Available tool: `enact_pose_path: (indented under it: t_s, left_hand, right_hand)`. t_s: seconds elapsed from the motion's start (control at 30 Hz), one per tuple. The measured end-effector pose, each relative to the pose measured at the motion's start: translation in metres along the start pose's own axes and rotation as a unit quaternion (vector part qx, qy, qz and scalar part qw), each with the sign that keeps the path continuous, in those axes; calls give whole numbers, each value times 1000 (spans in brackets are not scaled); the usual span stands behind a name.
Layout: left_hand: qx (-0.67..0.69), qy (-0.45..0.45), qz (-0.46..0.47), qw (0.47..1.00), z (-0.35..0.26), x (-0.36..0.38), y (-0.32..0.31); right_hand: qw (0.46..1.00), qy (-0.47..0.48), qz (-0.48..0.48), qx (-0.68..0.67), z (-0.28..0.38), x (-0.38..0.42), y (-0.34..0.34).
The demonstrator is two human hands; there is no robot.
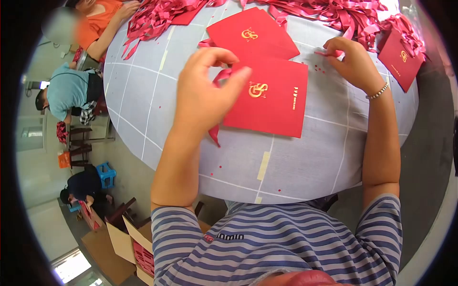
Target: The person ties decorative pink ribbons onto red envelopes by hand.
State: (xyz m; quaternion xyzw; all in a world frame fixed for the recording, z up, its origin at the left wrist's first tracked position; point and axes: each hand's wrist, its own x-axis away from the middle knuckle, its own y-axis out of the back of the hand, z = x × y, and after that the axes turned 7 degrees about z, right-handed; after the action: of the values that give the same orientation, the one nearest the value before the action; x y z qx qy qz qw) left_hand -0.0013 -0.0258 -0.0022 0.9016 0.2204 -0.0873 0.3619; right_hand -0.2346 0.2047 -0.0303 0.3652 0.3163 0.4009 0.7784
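A red card (269,114) with gold lettering lies flat on the cloth-covered table in front of me. A pink-red ribbon (214,137) runs along its left edge, partly hidden behind my left hand. My left hand (202,90) hovers over that edge, thumb and curled fingers apart, with some ribbon visible in the gap. To the right of the card, my right hand (350,62) has its fingers pinched round a short piece of pink-red ribbon (320,53). Another red card (267,35) lies just beyond the first, partly overlapped by it.
Heaps of pink-red ribbon (329,14) lie along the far side of the table (310,164). One more red card (398,57) is at the right edge. Red specks dot the cloth. A person in orange (98,24) sits far left. An open carton (121,238) stands lower left.
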Motion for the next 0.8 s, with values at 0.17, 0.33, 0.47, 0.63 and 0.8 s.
enact_pose_path:
  t_s: [0.17,0.33,0.47,0.63,0.8]
  left_hand:
    - [-244,99,137,955,3,2,-4]
    - [-74,22,199,977,13,0,-9]
    - [14,-99,249,963,9,1,-18]
    - [-2,-138,232,963,11,4,-20]
    - [-195,-109,128,966,14,5,-14]
  right_hand:
    - [979,-52,18,-194,30,-3,-13]
    - [972,-54,117,-199,65,3,-20]
    - [976,125,65,-168,82,4,-24]
    - [966,129,209,-78,78,5,-38]
    - [975,87,183,-86,89,6,-38]
